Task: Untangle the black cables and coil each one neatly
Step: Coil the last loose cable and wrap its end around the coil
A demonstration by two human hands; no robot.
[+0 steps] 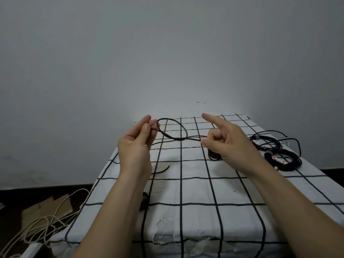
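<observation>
A thin black cable [174,125] forms a loop in the air between my hands, above the checked table [195,187]. My left hand [135,146] pinches one side of the loop between thumb and fingers. My right hand [225,138] pinches the other side, index finger pointing up, with a small black coil [214,155] partly hidden under it. A loose cable end [162,170] lies on the cloth by my left wrist. Two coiled black cables [268,141] [284,159] lie at the right.
A grey wall rises right behind the table. White cables [42,220] and cardboard [46,209] lie on the dark floor at the lower left. The white cloth is torn near the front edge [163,231].
</observation>
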